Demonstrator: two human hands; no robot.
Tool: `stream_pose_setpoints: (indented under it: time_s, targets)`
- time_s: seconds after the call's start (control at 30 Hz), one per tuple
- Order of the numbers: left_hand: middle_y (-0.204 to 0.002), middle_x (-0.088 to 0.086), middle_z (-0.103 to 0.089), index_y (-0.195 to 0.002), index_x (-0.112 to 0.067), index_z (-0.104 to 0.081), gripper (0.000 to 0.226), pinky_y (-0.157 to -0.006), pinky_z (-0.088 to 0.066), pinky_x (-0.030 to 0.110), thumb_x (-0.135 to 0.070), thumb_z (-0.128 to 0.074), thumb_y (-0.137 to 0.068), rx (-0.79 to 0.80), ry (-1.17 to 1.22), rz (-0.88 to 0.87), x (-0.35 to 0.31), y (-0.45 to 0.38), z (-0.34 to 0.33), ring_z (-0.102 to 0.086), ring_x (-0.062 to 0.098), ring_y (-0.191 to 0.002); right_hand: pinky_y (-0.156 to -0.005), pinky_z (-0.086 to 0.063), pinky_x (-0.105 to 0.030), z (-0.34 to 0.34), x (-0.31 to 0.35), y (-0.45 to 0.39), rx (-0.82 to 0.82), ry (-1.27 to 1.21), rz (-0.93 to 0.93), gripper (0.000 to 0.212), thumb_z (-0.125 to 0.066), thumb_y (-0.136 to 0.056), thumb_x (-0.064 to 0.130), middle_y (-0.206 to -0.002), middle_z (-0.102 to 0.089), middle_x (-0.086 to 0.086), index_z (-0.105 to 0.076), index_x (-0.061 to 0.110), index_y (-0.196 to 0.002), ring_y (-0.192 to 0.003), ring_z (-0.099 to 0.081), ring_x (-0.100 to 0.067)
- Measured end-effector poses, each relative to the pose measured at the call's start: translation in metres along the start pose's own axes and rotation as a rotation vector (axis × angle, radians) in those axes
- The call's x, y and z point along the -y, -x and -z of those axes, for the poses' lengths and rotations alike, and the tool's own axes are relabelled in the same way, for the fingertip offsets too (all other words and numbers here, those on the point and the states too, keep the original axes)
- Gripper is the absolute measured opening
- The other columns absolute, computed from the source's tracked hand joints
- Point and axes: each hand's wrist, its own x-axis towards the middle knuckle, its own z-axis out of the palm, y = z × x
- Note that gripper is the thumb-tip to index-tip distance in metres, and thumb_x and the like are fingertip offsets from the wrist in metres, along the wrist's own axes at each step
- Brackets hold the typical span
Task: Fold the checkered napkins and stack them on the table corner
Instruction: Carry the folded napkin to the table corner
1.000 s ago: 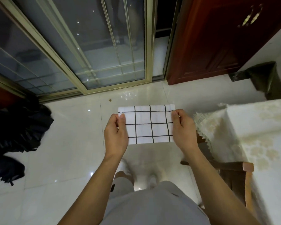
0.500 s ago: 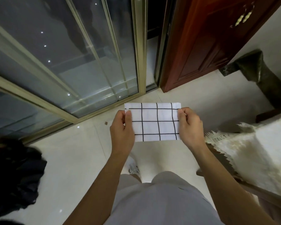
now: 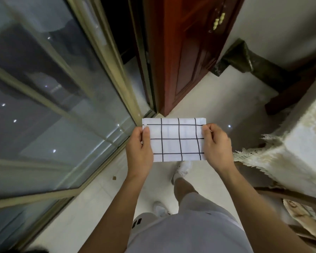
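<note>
A person's left hand (image 3: pixel 140 149) and right hand (image 3: pixel 216 145) each pinch a short edge of a folded checkered napkin (image 3: pixel 177 140), held taut in the air above a pale tiled floor (image 3: pixel 217 110). A loosened pinch could let the folds fall open. The table (image 3: pixel 290 143), under a lace-edged cloth, stands to the right; beyond are a glass sliding door (image 3: pixel 53 97) and a red-brown wooden door (image 3: pixel 186 48).

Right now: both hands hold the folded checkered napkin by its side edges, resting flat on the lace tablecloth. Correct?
Not quite. The head view shows both hands, left hand and right hand, holding the folded checkered napkin by its side edges, but in the air over the floor; the lace tablecloth lies off to the right.
</note>
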Motion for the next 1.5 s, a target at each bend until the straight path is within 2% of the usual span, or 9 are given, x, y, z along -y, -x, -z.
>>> stream_pose_setpoints:
  time_s: [0.1,0.17,0.27,0.4,0.73,0.93,1.17,1.27,1.5]
  targets:
    - [-0.057,-0.021,-0.052,-0.071,-0.028,-0.041,0.036,-0.053,-0.036,0.008,-0.022,-0.046,-0.106,0.076,-0.04,-0.068,-0.02,-0.036,-0.04,-0.048,-0.005,-0.055,-0.065,-0.039,-0.039,0.017,-0.013,-0.034,-0.089,-0.034,-0.073,0.034,-0.041,-0.105,0.024,-0.069,-0.057,-0.007,-0.053,0.005,-0.08,-0.068,-0.052,-0.027]
    - [-0.058,-0.017,-0.052,-0.071,-0.024,-0.043,0.034,-0.053,-0.036,0.013,-0.025,-0.046,-0.106,0.154,-0.054,-0.097,-0.03,-0.063,-0.072,-0.045,0.0,-0.055,-0.06,-0.034,-0.034,0.034,-0.023,-0.059,-0.148,-0.053,-0.121,0.033,-0.042,-0.105,0.023,-0.066,-0.053,0.0,-0.049,0.01,-0.076,-0.062,-0.048,-0.016]
    - [-0.07,0.005,-0.058,-0.081,-0.013,-0.051,0.032,-0.059,-0.046,0.038,-0.031,-0.045,-0.105,0.246,-0.048,-0.125,-0.045,-0.102,-0.125,-0.05,0.017,-0.062,-0.058,-0.036,-0.03,0.061,-0.035,-0.106,-0.212,-0.1,-0.175,0.032,-0.042,-0.105,0.025,-0.066,-0.053,0.004,-0.05,0.011,-0.077,-0.059,-0.046,-0.009]
    - [-0.055,-0.016,-0.044,-0.07,-0.023,-0.038,0.037,-0.053,-0.032,0.022,-0.027,-0.045,-0.106,0.328,-0.091,-0.168,-0.081,-0.144,-0.202,-0.035,0.003,-0.054,-0.061,-0.039,-0.034,0.102,-0.052,-0.168,-0.319,-0.153,-0.228,0.034,-0.043,-0.105,0.026,-0.071,-0.059,-0.005,-0.055,0.003,-0.082,-0.059,-0.045,-0.011]
    - [-0.059,-0.011,-0.031,-0.068,-0.02,-0.033,0.039,-0.053,-0.027,0.025,-0.022,-0.048,-0.105,0.535,-0.107,-0.329,-0.143,-0.23,-0.35,-0.028,0.005,-0.055,-0.067,-0.041,-0.034,0.174,-0.089,-0.27,-0.551,-0.181,-0.328,0.034,-0.043,-0.105,0.029,-0.076,-0.062,-0.006,-0.057,0.005,-0.086,-0.075,-0.052,-0.018]
    - [-0.056,-0.013,-0.04,-0.067,-0.029,-0.038,0.037,-0.054,-0.03,0.034,-0.039,-0.046,-0.101,0.642,-0.132,-0.35,-0.16,-0.285,-0.423,-0.031,0.006,-0.054,-0.061,-0.04,-0.024,0.196,-0.106,-0.333,-0.62,-0.165,-0.392,0.03,-0.044,-0.105,0.028,-0.075,-0.061,0.006,-0.058,0.011,-0.086,-0.076,-0.054,-0.01]
    - [-0.055,-0.013,-0.041,-0.07,-0.027,-0.042,0.035,-0.054,-0.031,0.032,-0.026,-0.048,-0.104,0.848,-0.106,-0.331,-0.206,-0.366,-0.549,-0.033,0.006,-0.053,-0.059,-0.039,-0.011,0.242,-0.122,-0.443,-0.738,-0.152,-0.511,0.023,-0.044,-0.106,0.029,-0.083,-0.061,0.015,-0.061,0.019,-0.094,-0.075,-0.057,0.001]
    - [-0.055,-0.015,-0.041,-0.07,-0.028,-0.041,0.036,-0.054,-0.031,0.026,-0.024,-0.048,-0.104,0.92,-0.115,-0.36,-0.235,-0.401,-0.599,-0.034,0.005,-0.053,-0.061,-0.039,-0.013,0.262,-0.123,-0.491,-0.81,-0.159,-0.564,0.021,-0.045,-0.105,0.027,-0.084,-0.061,0.016,-0.061,0.02,-0.096,-0.076,-0.057,-0.001]
    - [-0.067,0.002,-0.046,-0.081,-0.004,-0.051,0.03,-0.053,-0.031,0.019,-0.023,-0.048,-0.104,1.05,-0.148,-0.451,-0.282,-0.451,-0.679,-0.037,0.006,-0.058,-0.057,-0.035,-0.008,0.295,-0.13,-0.563,-0.934,-0.163,-0.643,0.02,-0.045,-0.105,0.025,-0.081,-0.059,0.015,-0.058,0.02,-0.091,-0.073,-0.053,0.001]
